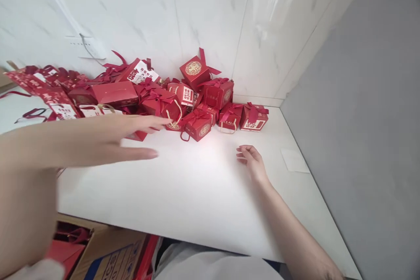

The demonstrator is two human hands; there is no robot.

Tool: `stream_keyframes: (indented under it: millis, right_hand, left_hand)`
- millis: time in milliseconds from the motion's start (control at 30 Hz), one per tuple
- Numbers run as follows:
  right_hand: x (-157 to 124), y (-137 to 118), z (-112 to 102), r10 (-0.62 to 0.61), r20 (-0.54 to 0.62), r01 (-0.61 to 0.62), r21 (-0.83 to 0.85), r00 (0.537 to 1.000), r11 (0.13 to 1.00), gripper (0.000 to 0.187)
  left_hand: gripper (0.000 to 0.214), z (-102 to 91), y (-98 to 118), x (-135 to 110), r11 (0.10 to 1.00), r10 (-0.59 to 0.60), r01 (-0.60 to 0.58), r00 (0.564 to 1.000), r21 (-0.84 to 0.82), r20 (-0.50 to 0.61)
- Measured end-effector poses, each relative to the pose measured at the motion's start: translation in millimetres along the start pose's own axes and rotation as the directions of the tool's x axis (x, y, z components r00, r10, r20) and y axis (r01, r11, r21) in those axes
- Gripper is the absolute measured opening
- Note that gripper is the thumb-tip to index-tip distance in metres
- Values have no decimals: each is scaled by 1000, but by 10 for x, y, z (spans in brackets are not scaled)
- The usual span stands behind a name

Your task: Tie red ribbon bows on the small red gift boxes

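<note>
My left hand reaches across the left side of the white table, fingers stretched out and thumb apart, holding nothing. Its fingertips overlap the view of a red gift box with a twisted cord handle; I cannot tell whether they touch. My right hand hovers over or rests on the tabletop at the right, fingers loosely curled and slightly apart, with nothing visible in them. Nearest to it are a red box with a white label and a ribboned red box. Another red box sits between the hands.
More red boxes and bags are heaped along the tiled wall. A cardboard carton with red packaging stands below the front edge. A pale paper square lies at right, beside a grey panel. A cable hangs from a socket.
</note>
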State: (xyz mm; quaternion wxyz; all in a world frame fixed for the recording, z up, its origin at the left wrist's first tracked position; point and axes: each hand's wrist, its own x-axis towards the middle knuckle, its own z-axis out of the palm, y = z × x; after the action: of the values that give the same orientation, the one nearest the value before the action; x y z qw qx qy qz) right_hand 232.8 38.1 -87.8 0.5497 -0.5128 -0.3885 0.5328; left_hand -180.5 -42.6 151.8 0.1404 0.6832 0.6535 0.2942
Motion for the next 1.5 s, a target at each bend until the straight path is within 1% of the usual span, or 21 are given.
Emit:
stream_keyframes:
  millis: [67,133,200,233,300,333,367,433,500,600,733,867,967,1033,1100,1167,1200,1267,1367,1433,1500]
  right_hand:
    - [18,-100,-11,-76,-27,74,-62,997,995,39]
    - [85,-242,-49,-161,-52,152,-154,986,976,39]
    - [217,-417,-103,-278,-61,245,-320,959,915,40]
    - [307,-509,-130,-344,-57,289,-425,937,858,40]
    - [523,-679,-163,-468,-62,338,-608,882,718,41]
    - [643,-748,-164,-503,-88,319,-678,860,663,43]
    - [763,-802,-150,-509,-125,266,-734,852,625,47]
    - [990,-858,-83,-461,-187,132,-808,867,574,59]
    - [1171,-854,17,-394,-212,34,-847,894,531,70]
    - [1326,-802,154,-358,-213,-21,-882,909,471,77]
    - [1343,-770,179,-345,-248,-59,-877,905,476,84]
    - [1212,-827,51,-334,-277,-75,-857,901,509,98]
    - [959,-948,-38,-315,-237,-37,-847,919,531,109]
    - [686,-1057,-62,-323,-151,45,-848,934,529,112]
    - [348,-1146,-55,-358,12,206,-836,934,509,112]
    - [2,-1169,-19,-387,243,421,-768,889,483,110]
    - [-152,-1149,7,-376,328,485,-730,866,481,111]
    - [-390,-1062,63,-330,428,541,-674,841,504,110]
    - [-537,-913,118,-235,528,561,-626,816,541,105]
    - [-530,-865,121,-214,533,543,-597,819,591,97]
    - [-493,-854,109,-251,500,531,-563,829,633,80]
  left_hand:
    - [51,500,204,190,995,91,-91,996,-48,4]
    - [48,1053,416,346,981,177,-172,983,-95,49]
    - [45,1588,620,513,951,288,-268,949,-155,128]
    - [44,1832,702,591,926,358,-324,917,-194,178]
    - [41,2263,783,689,876,477,-407,808,-258,347]
    - [36,2448,772,694,868,493,-425,794,-255,356]
    - [33,2613,725,667,857,513,-450,794,-250,327]
    - [30,2874,553,547,842,532,-482,815,-242,231]
    - [27,3035,345,415,846,521,-488,842,-213,142]
    - [21,3112,123,342,834,541,-520,836,-183,93]
    - [19,3092,50,423,843,515,-496,856,-211,45]
    - [19,3101,39,457,856,478,-455,877,-247,41]
    - [20,3108,31,451,854,468,-445,883,-271,25]
    - [21,3103,33,453,852,455,-434,890,-292,4]
    - [22,3097,39,464,856,428,-405,904,-322,1]
    - [21,3093,40,484,862,387,-356,922,-362,13]
    - [21,3090,37,497,864,365,-331,931,-380,18]
    - [20,3071,24,526,868,319,-285,948,-407,17]
    - [16,2959,14,554,883,239,-209,971,-420,19]
    - [15,2812,47,539,892,191,-158,981,-423,34]
    - [17,2625,129,492,894,176,-137,983,-427,53]
